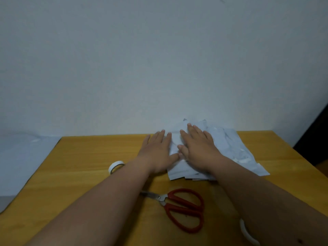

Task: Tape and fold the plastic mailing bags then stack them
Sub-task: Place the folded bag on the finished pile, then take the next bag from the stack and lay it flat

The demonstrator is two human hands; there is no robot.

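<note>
Both hands laid flat, palms down, on a pile of white plastic mailing bags [229, 148] right of centre in the frame, toward the far edge of the yellow wooden worktop [88, 157]. Left hand [158, 150] half on the bare wood and half over the pile's left edge, fingers [160, 134] straight and slightly spread, thumb reaching right to touch the other hand. Right hand [197, 144] fully on the bags, fingers straight and a little apart, gripping nothing, tips near the far end of the pile by the pale wall [159, 59]. Bags heaped unevenly, some crumpled and sliding off toward the right, lower corners sticking out under the right forearm. Roll of white tape [116, 166] standing on edge just left of the left forearm, apart from the bags. Red-handled scissors [181, 208] lying lower centre between the two forearms, blades pointing left. Second white roll [248, 235] at the lower right, partly hidden under the right forearm. White sheet [21, 157] at the left edge of the frame, beside the worktop
</note>
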